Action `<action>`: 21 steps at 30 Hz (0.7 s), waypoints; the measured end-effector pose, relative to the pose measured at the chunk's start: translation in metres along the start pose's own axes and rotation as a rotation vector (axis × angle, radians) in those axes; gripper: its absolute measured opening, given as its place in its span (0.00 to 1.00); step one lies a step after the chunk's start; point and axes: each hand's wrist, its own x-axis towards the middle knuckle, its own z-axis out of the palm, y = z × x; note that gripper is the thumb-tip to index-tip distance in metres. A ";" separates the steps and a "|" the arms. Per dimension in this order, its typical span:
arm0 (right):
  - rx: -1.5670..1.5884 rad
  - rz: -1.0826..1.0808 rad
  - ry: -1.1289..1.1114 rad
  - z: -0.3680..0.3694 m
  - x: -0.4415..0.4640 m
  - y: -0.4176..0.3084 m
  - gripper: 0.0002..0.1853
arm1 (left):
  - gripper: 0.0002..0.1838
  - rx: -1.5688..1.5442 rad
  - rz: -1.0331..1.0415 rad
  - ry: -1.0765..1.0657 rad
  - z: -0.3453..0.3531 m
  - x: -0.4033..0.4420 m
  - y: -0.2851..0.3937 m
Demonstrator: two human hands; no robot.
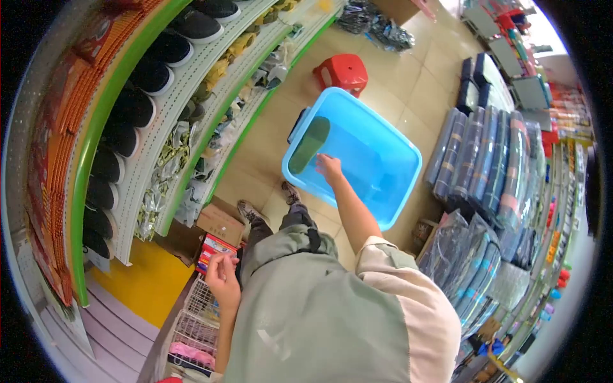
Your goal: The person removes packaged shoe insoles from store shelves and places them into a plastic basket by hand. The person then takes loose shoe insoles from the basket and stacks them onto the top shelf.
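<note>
My right hand [329, 168] reaches over a light blue plastic tub [412, 185], its fingers bent around the edge of a dark green insole [310, 142]. The insole appears over the tub's left end, flat side toward me. My left hand [223, 281] hangs at my side with loosely curled fingers and nothing visible in it. Beside that hand are a red printed box [214, 250] and white wire baskets [195, 325]; I cannot tell whether it touches them.
Shelves with dark shoes [153, 75] and plastic-wrapped goods [163, 172] line the left. A red stool [343, 71] stands beyond the tub. Wrapped rolls [482, 156] and bagged goods [463, 255] are stacked on the right. A cardboard box [220, 220] lies near my feet.
</note>
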 end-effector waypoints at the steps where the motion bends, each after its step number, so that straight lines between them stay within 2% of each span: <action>1: 0.008 0.050 0.008 0.001 0.020 0.005 0.27 | 0.05 0.014 -0.027 0.030 0.004 -0.003 -0.007; 3: 0.009 0.125 0.029 0.003 0.058 0.022 0.29 | 0.05 0.043 -0.102 0.134 0.020 -0.013 -0.008; 8: -0.091 0.284 0.165 0.024 0.109 0.041 0.30 | 0.06 0.223 -0.214 0.182 0.051 -0.042 -0.002; 11: 0.046 0.257 0.012 0.025 0.115 0.042 0.28 | 0.06 0.310 -0.202 0.177 0.073 -0.053 0.009; 14: -0.050 0.297 0.063 0.023 0.119 0.037 0.27 | 0.05 0.349 -0.196 0.167 0.091 -0.053 0.019; 17: -0.078 0.340 -0.003 0.014 0.119 0.032 0.27 | 0.05 0.325 -0.209 0.223 0.100 -0.056 0.020; 21: 0.016 0.296 -0.104 0.008 0.108 0.019 0.27 | 0.06 0.319 -0.223 0.267 0.107 -0.053 0.030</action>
